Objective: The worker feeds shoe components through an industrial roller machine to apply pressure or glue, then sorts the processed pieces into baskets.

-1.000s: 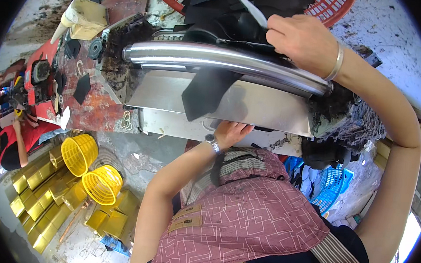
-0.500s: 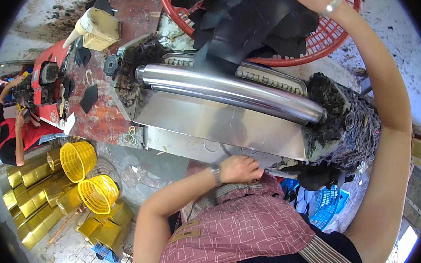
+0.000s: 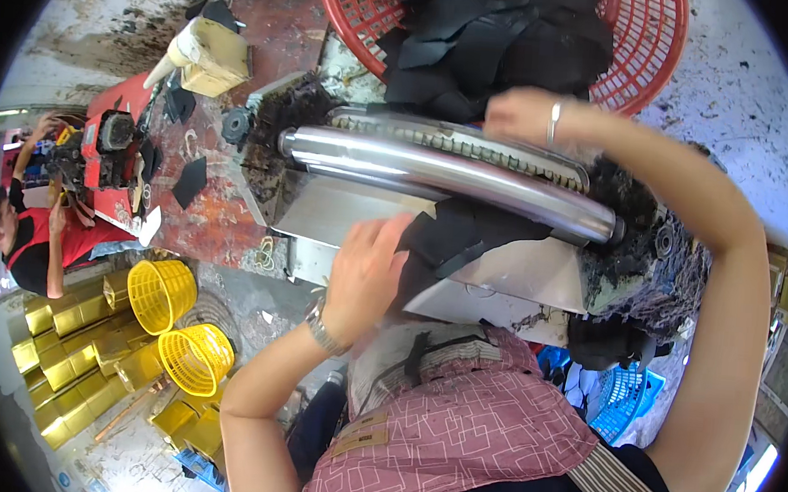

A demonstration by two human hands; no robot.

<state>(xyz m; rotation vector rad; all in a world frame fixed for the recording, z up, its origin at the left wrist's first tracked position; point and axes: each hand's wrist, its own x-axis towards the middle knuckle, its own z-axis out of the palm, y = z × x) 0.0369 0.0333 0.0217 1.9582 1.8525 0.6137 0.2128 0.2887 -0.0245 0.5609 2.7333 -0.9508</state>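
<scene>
Black sheets lie bunched on the sloping metal plate, just under the roller of the machine I watch from afar. That machine is the biggest thing in my view, its ends caked with dark dust, beside a worn red table. Behind it I see a red basket, heaped with a black pile. The shiny roller runs across the machine, and the plate slopes below it, partly covered by the sheets. My left hand meets the sheets' left edge; I cannot tell whether it grips them. My right hand is blurred behind the roller, near the basket; whether it holds anything I cannot tell. Smallest are the left wrist's watch and the right's bracelet.
</scene>
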